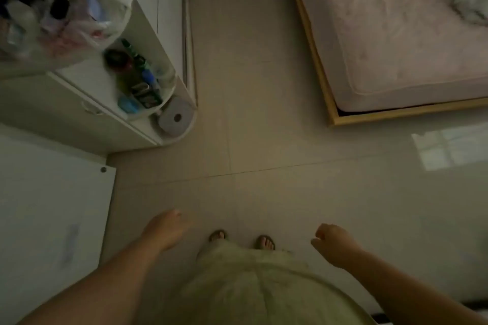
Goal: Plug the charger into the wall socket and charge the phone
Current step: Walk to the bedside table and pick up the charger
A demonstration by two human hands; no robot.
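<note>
No charger, phone or wall socket shows in the head view. I look straight down at a dim tiled floor and my own feet in sandals. My left hand hangs low at the left, blurred, with loosely curled fingers and nothing in it. My right hand hangs at the right, its fingers curled inward, and it holds nothing that I can see.
A white shelf unit with rounded corner shelves stands at the left, carrying bottles, a plastic bag and a paper roll. A white cabinet top lies at lower left. A wood-framed bed is at upper right.
</note>
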